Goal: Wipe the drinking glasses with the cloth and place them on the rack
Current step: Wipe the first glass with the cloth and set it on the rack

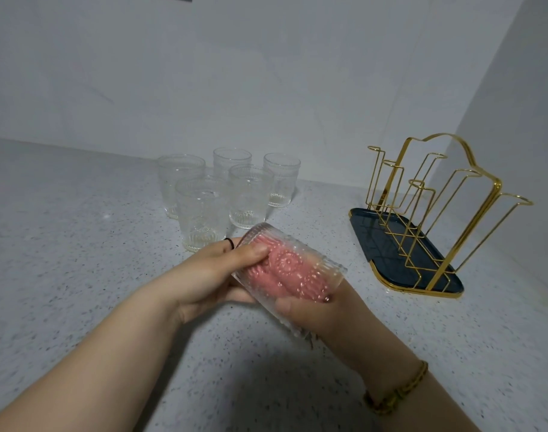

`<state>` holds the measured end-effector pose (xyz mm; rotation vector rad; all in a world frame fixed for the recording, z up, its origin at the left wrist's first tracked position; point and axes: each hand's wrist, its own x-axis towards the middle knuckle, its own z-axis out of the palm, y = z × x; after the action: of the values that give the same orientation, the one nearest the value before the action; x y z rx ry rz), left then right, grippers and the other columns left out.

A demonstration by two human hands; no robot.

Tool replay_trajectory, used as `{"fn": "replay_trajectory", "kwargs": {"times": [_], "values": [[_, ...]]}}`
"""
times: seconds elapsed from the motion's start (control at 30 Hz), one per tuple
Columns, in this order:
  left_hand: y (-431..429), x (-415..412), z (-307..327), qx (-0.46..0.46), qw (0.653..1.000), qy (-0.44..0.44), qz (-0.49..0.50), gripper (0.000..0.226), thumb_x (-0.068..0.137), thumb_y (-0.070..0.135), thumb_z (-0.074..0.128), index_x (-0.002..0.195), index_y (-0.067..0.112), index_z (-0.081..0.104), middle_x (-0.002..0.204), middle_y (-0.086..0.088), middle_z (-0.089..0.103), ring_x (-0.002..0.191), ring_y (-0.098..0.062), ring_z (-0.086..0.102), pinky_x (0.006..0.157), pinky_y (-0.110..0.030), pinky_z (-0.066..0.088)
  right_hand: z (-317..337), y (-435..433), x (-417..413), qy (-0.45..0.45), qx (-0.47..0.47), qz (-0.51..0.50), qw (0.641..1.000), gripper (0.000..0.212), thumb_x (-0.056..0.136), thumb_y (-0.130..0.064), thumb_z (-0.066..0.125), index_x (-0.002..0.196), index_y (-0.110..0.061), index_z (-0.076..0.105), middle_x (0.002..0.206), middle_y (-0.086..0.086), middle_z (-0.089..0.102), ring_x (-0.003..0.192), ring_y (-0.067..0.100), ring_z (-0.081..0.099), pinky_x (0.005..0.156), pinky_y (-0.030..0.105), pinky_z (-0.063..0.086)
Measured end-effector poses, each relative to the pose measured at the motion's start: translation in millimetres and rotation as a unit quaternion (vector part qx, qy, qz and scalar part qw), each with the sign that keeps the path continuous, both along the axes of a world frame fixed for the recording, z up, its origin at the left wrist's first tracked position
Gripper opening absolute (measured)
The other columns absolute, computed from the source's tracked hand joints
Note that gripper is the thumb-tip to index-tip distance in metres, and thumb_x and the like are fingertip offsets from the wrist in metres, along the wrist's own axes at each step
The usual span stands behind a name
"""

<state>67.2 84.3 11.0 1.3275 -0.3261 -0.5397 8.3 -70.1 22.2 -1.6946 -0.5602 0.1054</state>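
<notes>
Ribbed clear drinking glass (300, 260), base gripped by your left hand (213, 275), right hand (316, 316) pinching pink cloth (282, 272) inside: rotate steadily, press lightly; gold wire rack (372, 235) at two o'clock.

Bare arms — gold chain bracelet (398, 390), right wrist.

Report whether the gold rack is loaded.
Empty: every wire peg on the gold rack is bare. Five ribbed glasses stand on the counter; the left hand grips a sixth, pink cloth inside.
</notes>
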Motion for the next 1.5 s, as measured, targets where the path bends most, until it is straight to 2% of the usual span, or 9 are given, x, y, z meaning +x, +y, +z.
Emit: {"fn": "replay_trajectory", "kwargs": {"times": [0.23, 0.43, 0.6, 0.7, 0.87, 1.03, 1.2, 1.37, 1.5], "values": [[-11.9, -4.8, -2.4, 0.058, 0.998, 0.015, 0.035, 0.046, 0.057, 0.052, 0.056, 0.076, 0.013, 0.072, 0.087, -0.01, 0.074, 0.076, -0.019, 0.071, 0.058, -0.026, 0.058, -5.6, 2.3, -2.0, -0.061, -0.091, -0.06, 0.992, 0.023, 0.077, -0.003, 0.057, 0.081, -0.026, 0.054, 0.064, -0.014, 0.06, 0.051, -0.003, 0.052, 0.047, 0.009, 0.041], [-3.3, 0.8, -3.9, -0.097, 0.994, 0.02, -0.036, 0.061, 0.025, 0.032, 0.092, 0.078, 0.007, 0.075, 0.082, -0.012, 0.073, 0.074, -0.019, 0.07, 0.063, -0.025, 0.056, -8.6, -4.8, 5.3, 0.074, 0.094, -0.045, 0.992, 0.053, 0.061, -0.032, 0.061, 0.105, -0.004, 0.06, 0.111, 0.032, 0.057, 0.103, 0.048, 0.054, 0.091, 0.058, 0.045], [-11.3, -7.1, -0.9, -0.03, 0.998, 0.036, 0.044, 0.03, 0.058, 0.032, 0.076, 0.075, 0.01, 0.067, 0.069, -0.007, 0.072, 0.06, -0.015, 0.068, 0.053, -0.027, 0.057, -9.9, 3.8, 5.0, 0.01, -0.016, -0.054, 0.998, 0.048, 0.068, -0.033, 0.056, 0.107, -0.004, 0.056, 0.099, 0.022, 0.063, 0.092, 0.032, 0.063, 0.081, 0.05, 0.052], [-12.8, -7.2, -2.5, -0.001, 0.997, 0.048, 0.068, 0.033, 0.059, 0.041, 0.059, 0.078, 0.015, 0.065, 0.073, -0.004, 0.073, 0.062, -0.015, 0.069, 0.052, -0.029, 0.058, -13.6, 5.1, 1.6, -0.003, -0.075, -0.056, 0.996, 0.029, 0.069, -0.021, 0.057, 0.098, -0.016, 0.057, 0.078, 0.002, 0.06, 0.066, 0.006, 0.062, 0.058, 0.02, 0.051], [-2.3, -3.7, 0.0, -0.068, 0.997, 0.046, -0.002, 0.065, 0.033, 0.036, 0.089, 0.086, 0.005, 0.069, 0.086, -0.014, 0.072, 0.077, -0.023, 0.07, 0.062, -0.031, 0.059, -6.8, -4.0, 4.2, -0.012, -0.027, -0.089, 0.996, 0.034, 0.062, -0.036, 0.06, 0.079, -0.008, 0.062, 0.081, 0.023, 0.06, 0.075, 0.043, 0.055, 0.061, 0.037, 0.048], [0.9, -0.8, -2.9, -0.08, 0.996, 0.005, -0.037, 0.087, 0.024, 0.033, 0.093, 0.102, 0.01, 0.061, 0.089, -0.009, 0.073, 0.081, -0.02, 0.07, 0.07, -0.034, 0.059, -3.4, -11.7, 5.3, 0.119, 0.207, 0.016, 0.971, 0.033, 0.059, -0.026, 0.061, 0.09, -0.019, 0.072, 0.094, 0.009, 0.072, 0.088, 0.026, 0.068, 0.071, 0.03, 0.057], [-0.1, -2.0, -4.1, -0.061, 0.998, 0.0, -0.028, 0.094, 0.021, 0.039, 0.091, 0.106, 0.015, 0.059, 0.093, -0.009, 0.072, 0.082, -0.021, 0.07, 0.063, -0.034, 0.058, -10.2, -11.6, 7.5, 0.119, 0.124, -0.009, 0.985, 0.081, 0.051, -0.045, 0.079, 0.114, 0.0, 0.056, 0.116, 0.039, 0.05, 0.104, 0.06, 0.046, 0.09, 0.07, 0.033], [2.5, -1.5, -0.8, -0.038, 0.999, -0.016, -0.005, 0.093, 0.024, 0.025, 0.086, 0.111, 0.009, 0.056, 0.087, -0.007, 0.072, 0.075, -0.019, 0.07, 0.057, -0.03, 0.057, -5.2, -16.0, 8.1, 0.098, 0.102, -0.015, 0.99, 0.05, 0.06, -0.034, 0.07, 0.103, -0.01, 0.063, 0.095, 0.012, 0.07, 0.088, 0.036, 0.065, 0.075, 0.039, 0.055], [5.4, 5.5, -0.6, -0.031, 0.997, -0.003, 0.074, 0.083, 0.043, 0.019, 0.074, 0.12, -0.002, 0.05, 0.087, -0.009, 0.07, 0.069, -0.015, 0.07, 0.053, -0.026, 0.056, -4.0, -17.6, 11.8, 0.065, 0.073, -0.201, 0.975, 0.035, 0.058, -0.03, 0.08, 0.088, -0.016, 0.069, 0.078, 0.006, 0.072, 0.073, 0.041, 0.061, 0.07, 0.046, 0.051]]}}
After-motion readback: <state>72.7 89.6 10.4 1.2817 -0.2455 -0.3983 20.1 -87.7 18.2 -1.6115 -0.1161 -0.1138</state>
